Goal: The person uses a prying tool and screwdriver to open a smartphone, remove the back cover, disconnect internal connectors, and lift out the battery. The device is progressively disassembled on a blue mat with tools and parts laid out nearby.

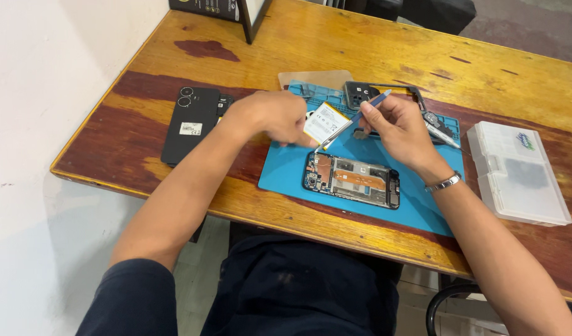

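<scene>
Opened phone (352,180), left hand (275,116) gripping battery (324,122), right hand (395,122) pinching tool (354,118), fingertips hidden.

Bright, even overhead light; soft shadows under forearms; mild glare on wooden table (311,46); slight motion blur, wide-angle edge stretch.

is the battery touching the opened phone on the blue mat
Apart. The head view shows the battery held up in the left hand, with a strip of blue mat visible between it and the opened phone below.
</scene>
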